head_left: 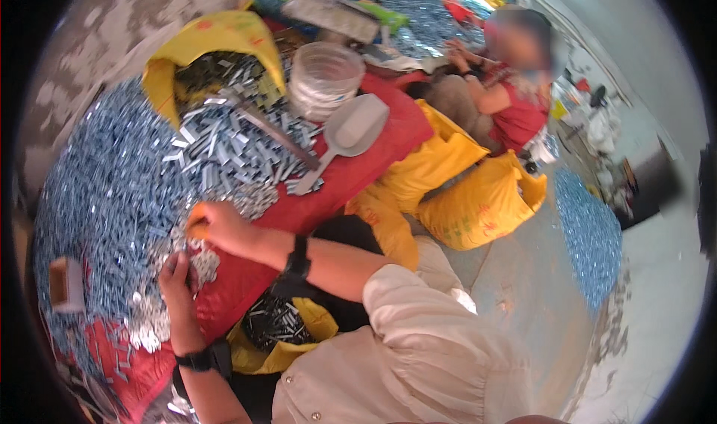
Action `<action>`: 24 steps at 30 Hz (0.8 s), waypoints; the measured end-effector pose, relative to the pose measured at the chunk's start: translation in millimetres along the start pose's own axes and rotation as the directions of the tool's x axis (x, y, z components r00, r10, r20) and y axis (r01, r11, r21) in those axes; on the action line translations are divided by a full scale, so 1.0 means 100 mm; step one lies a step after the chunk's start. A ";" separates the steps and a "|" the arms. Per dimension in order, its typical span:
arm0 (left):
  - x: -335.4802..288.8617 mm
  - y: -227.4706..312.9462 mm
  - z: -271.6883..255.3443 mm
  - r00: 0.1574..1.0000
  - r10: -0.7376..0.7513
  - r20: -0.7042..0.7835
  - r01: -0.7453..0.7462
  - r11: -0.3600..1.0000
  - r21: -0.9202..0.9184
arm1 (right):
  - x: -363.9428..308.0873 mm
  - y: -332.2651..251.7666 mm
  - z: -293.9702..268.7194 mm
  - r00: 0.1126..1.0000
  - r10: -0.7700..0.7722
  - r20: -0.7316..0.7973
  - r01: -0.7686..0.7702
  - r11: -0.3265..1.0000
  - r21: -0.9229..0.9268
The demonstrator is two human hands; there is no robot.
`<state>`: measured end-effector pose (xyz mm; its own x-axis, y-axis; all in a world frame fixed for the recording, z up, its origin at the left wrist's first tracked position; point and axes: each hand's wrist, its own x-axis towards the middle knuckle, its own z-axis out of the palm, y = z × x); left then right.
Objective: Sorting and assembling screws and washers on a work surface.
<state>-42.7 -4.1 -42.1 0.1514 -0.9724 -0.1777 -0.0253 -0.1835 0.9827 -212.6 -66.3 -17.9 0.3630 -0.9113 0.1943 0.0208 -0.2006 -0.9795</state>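
Note:
My right hand [222, 228], with something orange at its fingertips, is closed over a heap of small whitish metal pieces [206, 263]. Just nearer, my left hand [178, 280] has its fingers curled together beside the same heap. Whatever either hand pinches is too small or hidden to make out. More whitish pieces [149, 321] lie to the left of my left wrist. Beyond the hands, a large pile of bluish metal strips [112, 177] spreads to the left, and shorter silvery channel pieces [224, 140] spill from a yellow sack [216, 35].
A grey scoop [360, 125] and a clear plastic tub [326, 76] rest on red cloth [299, 215]. Yellow sacks [478, 207] stand to the right; another opened sack [321, 321] sits by my lap. A small box [66, 283] lies far left. A co-worker [515, 103] sits at back right.

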 end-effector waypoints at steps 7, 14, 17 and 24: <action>0.11 -0.10 0.01 0.995 0.022 0.101 -0.015 0.997 -0.070 | -0.03 -0.01 -0.04 0.918 -0.395 0.047 0.392 0.877 -0.277; 0.09 -0.09 -0.04 0.990 0.054 0.133 -0.036 0.990 -0.135 | -0.05 -0.06 -0.02 0.900 -0.429 0.080 0.432 0.850 -0.300; 0.05 -0.01 -0.02 0.990 0.054 0.127 -0.039 0.992 -0.118 | -0.04 -0.07 0.02 0.897 -0.441 0.025 0.427 0.851 -0.305; 0.01 0.03 -0.02 0.989 0.058 0.135 -0.045 0.994 -0.096 | -0.05 -0.14 -0.01 0.884 -0.464 0.053 0.459 0.840 -0.290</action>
<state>-40.5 -5.1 -38.7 0.0144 -0.9919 -0.1260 0.0625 -0.1249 0.9902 -215.9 -59.5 -5.0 0.3609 -0.6932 0.6238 -0.0864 -0.6909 -0.7177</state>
